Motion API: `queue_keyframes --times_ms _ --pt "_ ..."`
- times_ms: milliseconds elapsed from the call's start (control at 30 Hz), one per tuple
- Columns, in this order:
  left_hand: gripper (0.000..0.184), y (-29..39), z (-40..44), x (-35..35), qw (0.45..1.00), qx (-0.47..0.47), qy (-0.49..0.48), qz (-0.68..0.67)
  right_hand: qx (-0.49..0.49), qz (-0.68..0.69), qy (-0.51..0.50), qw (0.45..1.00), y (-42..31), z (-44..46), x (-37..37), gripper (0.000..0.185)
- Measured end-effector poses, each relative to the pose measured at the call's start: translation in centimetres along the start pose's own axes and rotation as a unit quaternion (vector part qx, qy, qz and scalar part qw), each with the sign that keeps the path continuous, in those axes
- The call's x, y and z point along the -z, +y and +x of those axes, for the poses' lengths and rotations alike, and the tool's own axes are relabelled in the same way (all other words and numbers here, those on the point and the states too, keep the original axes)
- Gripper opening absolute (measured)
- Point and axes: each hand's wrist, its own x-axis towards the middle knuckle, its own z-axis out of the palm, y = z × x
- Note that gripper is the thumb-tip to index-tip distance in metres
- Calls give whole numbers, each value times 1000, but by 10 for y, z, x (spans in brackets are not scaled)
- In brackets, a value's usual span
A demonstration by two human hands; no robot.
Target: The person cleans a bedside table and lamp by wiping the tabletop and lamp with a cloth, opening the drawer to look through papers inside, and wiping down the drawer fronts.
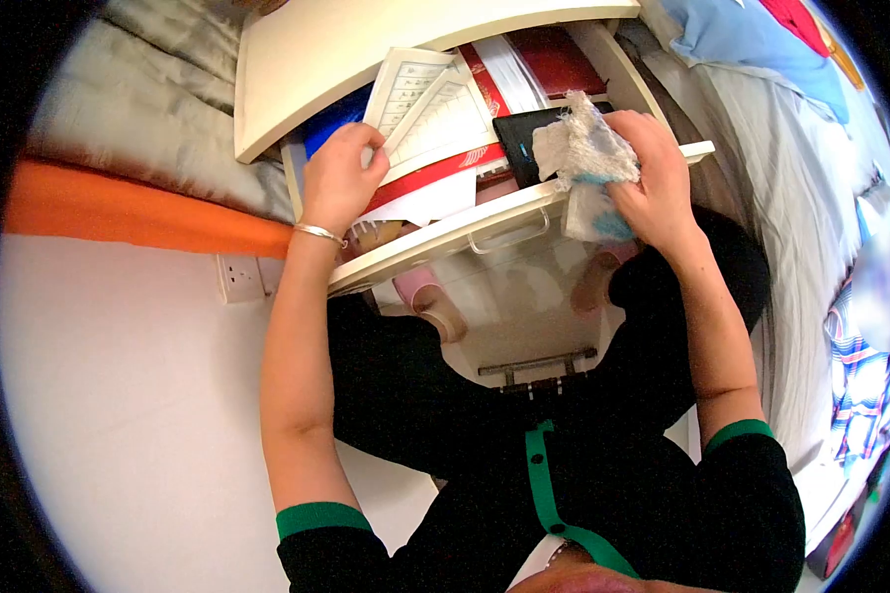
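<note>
- One printed booklet (412,91) is pinched by the left hand (374,156).
- One crumpled cloth (591,143) is clamped in the right hand (623,158), over one open drawer (435,244).

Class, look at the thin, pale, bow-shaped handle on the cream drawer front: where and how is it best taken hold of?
Probably at the middle of the thin, pale, bow-shaped handle, coming from the person's side, outside the drawer. It bows away from the cream drawer front, so fingers could likely hook behind it; its ends join the front.
</note>
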Motion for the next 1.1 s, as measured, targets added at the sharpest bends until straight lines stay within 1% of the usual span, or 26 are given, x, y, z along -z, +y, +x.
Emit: queue_keyframes --times_ms 133,167,200,233,267,333,367,400,467,500,533,600,633,700,733,800,900,1100 --pt "12 -1 -1 -1 1000 -1 16 -26 2 1 7 1000 0 -1 -1 40" --pt "12 0 0 2 999 7 24 -34 16 -2 8 1000 3 -1 0 41" --pt "12 1 0 5 999 16 30 -41 7 -1 12 1000 4 -1 0 41" --pt "10 1 -1 10 998 35 11 -54 6 1 5 1000 3 0 1 41" --pt "10 -2 -1 10 998 29 3 -51 5 3 -1 1000 3 0 0 41" --pt "7 -7 -5 10 983 45 35 -175 0 2 21 1000 3 -3 -4 41" --pt "4 -8 -7 12 970 67 21 -231 6 -3 21 1000 5 -3 -4 40" --pt "4 -15 -7 11 971 64 16 -229 12 -9 19 1000 6 -4 -4 40" --pt "2 -24 -6 10 956 84 34 -279 12 -9 27 1000 5 -5 -4 40" --pt "5 -25 -8 9 936 85 40 -341 15 -6 32 999 4 -5 -4 40" --pt "5 -25 -8 9 936 86 38 -338 19 -1 37 999 4 -4 -5 40" --pt "9 -21 -9 11 871 172 69 -455 16 7 35 999 4 -4 -4 39" --pt "9 -23 -9 10 872 175 70 -452 14 11 34 999 4 -3 -3 39" --pt "13 -28 -7 6 843 180 74 -501 16 15 35 999 5 -3 -4 38" --pt "13 -31 -8 5 844 182 74 -500 17 15 37 999 5 -3 -3 38" --pt "14 -32 -7 4 823 201 75 -526 8 17 26 999 4 -3 -2 39" --pt "15 -33 -6 4 821 198 62 -531 16 8 27 999 7 -2 -3 39" --pt "16 -37 -8 3 817 193 70 -539 24 -3 34 999 9 -5 -5 41"
